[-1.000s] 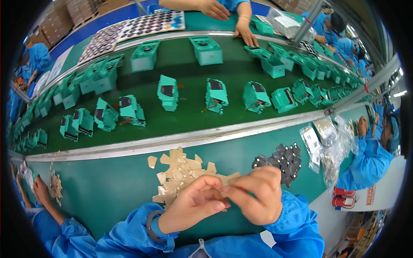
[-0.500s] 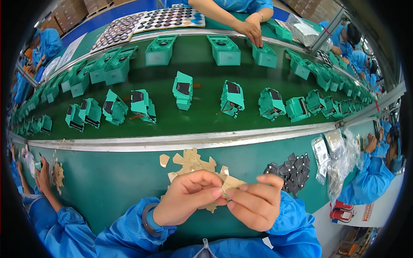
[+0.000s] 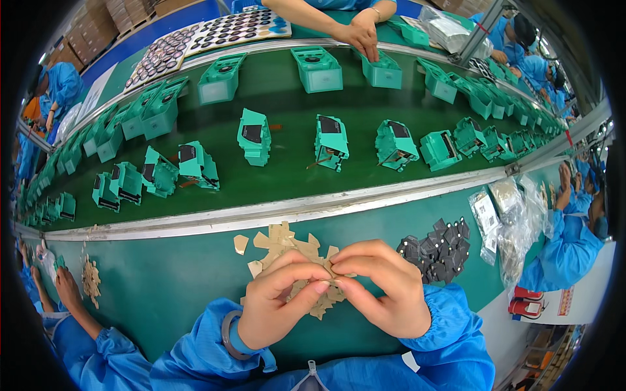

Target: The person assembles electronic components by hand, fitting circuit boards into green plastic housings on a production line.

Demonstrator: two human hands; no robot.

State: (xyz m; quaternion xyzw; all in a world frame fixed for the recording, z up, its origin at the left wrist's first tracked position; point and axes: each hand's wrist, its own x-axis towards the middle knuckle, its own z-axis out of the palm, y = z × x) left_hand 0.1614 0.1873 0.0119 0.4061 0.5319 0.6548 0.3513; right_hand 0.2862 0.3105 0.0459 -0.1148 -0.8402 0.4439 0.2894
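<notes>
My left hand (image 3: 282, 301) and my right hand (image 3: 386, 285) meet above the near table, thumbs and forefingers pinched together. Between the fingertips is a small beige paper-like piece (image 3: 330, 266), mostly covered by the fingers. Beneath and just beyond my hands lies a loose pile of similar flat beige pieces (image 3: 279, 236), partly hidden by the left hand. To the right of my right hand is a heap of dark grey flat pieces (image 3: 443, 251), several with small pale dots.
A metal rail (image 3: 261, 218) separates the green table (image 3: 176, 260) from a belt (image 3: 280, 186) carrying two rows of green housings (image 3: 254, 137). Clear plastic bags (image 3: 518, 221) lie at right. Across the belt, another person's hands (image 3: 364, 34) touch a housing. Co-workers sit on both sides.
My right hand's fingers have turned inward and come closer to my left fingertips. The beige piece, plainly visible before, is now mostly covered. The view has shifted slightly.
</notes>
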